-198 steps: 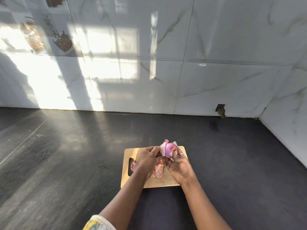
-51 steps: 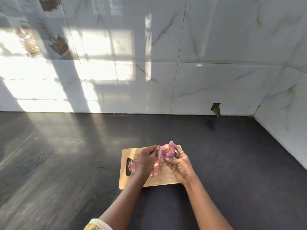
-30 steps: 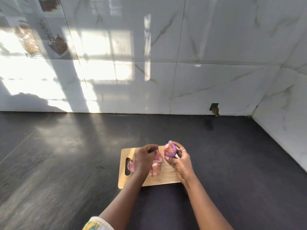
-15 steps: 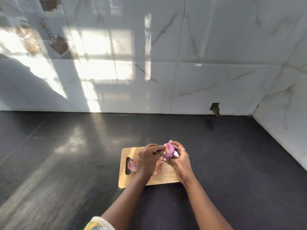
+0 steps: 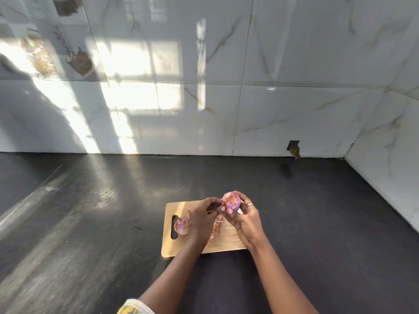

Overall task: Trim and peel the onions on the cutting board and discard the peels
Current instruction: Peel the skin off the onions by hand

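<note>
Left hand [image 5: 200, 219] drawn back slightly, fingertips pinching peel, right hand [image 5: 243, 217] still gripping purple onion [image 5: 231, 201] above cutting board [image 5: 169, 249]

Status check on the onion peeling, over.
Right hand holds the onion above the cutting board; left hand picks at its skin. Second onion, loose peels on board. Nothing obstructing.

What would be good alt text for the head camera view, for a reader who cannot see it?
Two bare hands peel a purple onion above a light wooden cutting board: the right hand holds it, the left hand picks at its skin. A second onion and loose pink peels lie on the board, on a dark countertop.
</note>
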Demonstrator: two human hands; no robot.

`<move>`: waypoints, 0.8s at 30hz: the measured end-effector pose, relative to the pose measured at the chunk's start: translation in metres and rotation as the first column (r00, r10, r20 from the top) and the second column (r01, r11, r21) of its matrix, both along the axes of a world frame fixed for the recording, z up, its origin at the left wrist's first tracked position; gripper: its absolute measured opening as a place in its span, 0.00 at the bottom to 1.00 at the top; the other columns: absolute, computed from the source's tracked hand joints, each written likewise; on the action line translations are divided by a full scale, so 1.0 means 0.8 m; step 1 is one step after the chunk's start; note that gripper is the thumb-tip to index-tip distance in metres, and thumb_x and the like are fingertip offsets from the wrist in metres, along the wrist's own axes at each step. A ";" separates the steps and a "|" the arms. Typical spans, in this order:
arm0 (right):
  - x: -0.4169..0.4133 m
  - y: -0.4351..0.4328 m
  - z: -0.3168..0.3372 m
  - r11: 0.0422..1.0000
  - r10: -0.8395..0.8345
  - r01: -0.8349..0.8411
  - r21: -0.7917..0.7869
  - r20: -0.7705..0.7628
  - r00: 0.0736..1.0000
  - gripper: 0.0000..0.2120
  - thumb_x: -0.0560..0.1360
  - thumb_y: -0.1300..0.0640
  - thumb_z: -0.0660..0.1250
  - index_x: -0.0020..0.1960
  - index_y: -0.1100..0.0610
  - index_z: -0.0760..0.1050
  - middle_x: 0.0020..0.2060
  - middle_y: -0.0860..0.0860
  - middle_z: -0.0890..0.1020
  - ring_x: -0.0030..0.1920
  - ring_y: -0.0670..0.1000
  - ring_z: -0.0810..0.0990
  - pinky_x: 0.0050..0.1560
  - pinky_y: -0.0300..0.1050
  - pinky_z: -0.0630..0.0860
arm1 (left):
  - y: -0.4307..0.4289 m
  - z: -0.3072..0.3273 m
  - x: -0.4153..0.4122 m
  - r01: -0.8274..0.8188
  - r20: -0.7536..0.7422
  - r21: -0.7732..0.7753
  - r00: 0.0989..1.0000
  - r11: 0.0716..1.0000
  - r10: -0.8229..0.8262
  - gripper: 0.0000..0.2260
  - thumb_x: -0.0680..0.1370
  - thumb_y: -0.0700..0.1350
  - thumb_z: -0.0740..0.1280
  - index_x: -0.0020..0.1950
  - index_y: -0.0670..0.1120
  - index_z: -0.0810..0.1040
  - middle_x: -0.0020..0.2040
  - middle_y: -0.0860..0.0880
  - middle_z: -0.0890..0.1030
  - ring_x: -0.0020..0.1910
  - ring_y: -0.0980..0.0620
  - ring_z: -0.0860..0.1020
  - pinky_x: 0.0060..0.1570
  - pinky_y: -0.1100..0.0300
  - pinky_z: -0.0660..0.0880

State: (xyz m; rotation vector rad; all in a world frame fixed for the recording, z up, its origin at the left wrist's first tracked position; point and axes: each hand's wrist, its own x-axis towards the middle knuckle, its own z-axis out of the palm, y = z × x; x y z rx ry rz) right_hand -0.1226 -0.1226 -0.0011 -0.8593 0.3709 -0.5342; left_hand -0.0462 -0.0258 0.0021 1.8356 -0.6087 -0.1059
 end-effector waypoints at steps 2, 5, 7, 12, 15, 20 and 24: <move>0.000 -0.001 0.001 0.993 0.035 -0.040 0.114 0.046 0.998 0.34 0.56 0.66 0.80 0.60 0.60 0.72 0.53 0.60 0.80 0.45 0.55 0.84 0.44 0.47 0.82 | 0.001 0.003 0.000 -0.007 0.093 -0.011 0.996 1.000 0.008 0.06 0.70 0.36 0.72 0.46 0.43 0.83 0.43 0.48 0.84 0.40 0.56 0.80 0.40 0.78 0.71; -0.002 -0.004 0.002 0.976 0.117 -0.125 0.177 0.059 0.991 0.46 0.49 0.52 0.85 0.62 0.62 0.71 0.50 0.60 0.81 0.46 0.58 0.84 0.45 0.51 0.82 | 0.003 0.008 0.009 0.008 0.287 -0.002 0.958 1.000 -0.007 0.07 0.70 0.36 0.72 0.47 0.42 0.83 0.44 0.47 0.84 0.41 0.57 0.79 0.40 0.80 0.69; -0.004 -0.004 0.001 0.964 0.139 -0.148 0.220 0.057 0.989 0.46 0.49 0.49 0.85 0.61 0.65 0.72 0.49 0.62 0.82 0.46 0.60 0.83 0.44 0.53 0.81 | 0.004 0.013 0.015 0.044 0.380 0.015 0.924 0.999 -0.046 0.08 0.70 0.39 0.72 0.48 0.44 0.84 0.45 0.46 0.84 0.40 0.57 0.79 0.42 0.80 0.69; -0.007 -0.004 0.010 0.944 0.132 -0.145 0.296 0.064 0.989 0.31 0.59 0.47 0.80 0.54 0.65 0.77 0.46 0.61 0.82 0.42 0.56 0.84 0.41 0.49 0.82 | 0.005 0.024 0.025 0.193 0.473 0.115 0.852 0.975 -0.224 0.09 0.71 0.45 0.69 0.49 0.46 0.84 0.45 0.46 0.83 0.41 0.54 0.80 0.43 0.72 0.70; -0.008 -0.005 0.015 0.944 0.132 -0.131 0.302 0.019 0.991 0.22 0.70 0.45 0.67 0.55 0.62 0.76 0.44 0.58 0.81 0.37 0.51 0.82 0.36 0.43 0.82 | 0.005 0.024 0.028 0.228 0.531 0.161 0.800 0.960 -0.279 0.09 0.71 0.43 0.68 0.50 0.46 0.83 0.46 0.46 0.84 0.42 0.50 0.82 0.44 0.69 0.72; -0.008 -0.007 0.021 0.938 0.188 -0.167 0.305 -0.043 0.981 0.25 0.70 0.39 0.64 0.49 0.62 0.76 0.34 0.57 0.80 0.24 0.49 0.79 0.24 0.37 0.78 | 0.006 0.024 0.029 0.277 0.561 0.168 0.762 0.946 -0.323 0.10 0.72 0.42 0.68 0.52 0.44 0.82 0.49 0.46 0.84 0.46 0.50 0.82 0.47 0.68 0.74; -0.008 -0.008 0.020 0.947 0.190 -0.160 0.278 -0.086 0.978 0.25 0.69 0.38 0.64 0.44 0.61 0.76 0.29 0.55 0.79 0.21 0.47 0.76 0.21 0.35 0.75 | 0.007 0.026 0.027 0.315 0.559 0.173 0.749 0.933 -0.356 0.10 0.73 0.44 0.68 0.53 0.44 0.82 0.51 0.47 0.83 0.48 0.50 0.82 0.49 0.65 0.75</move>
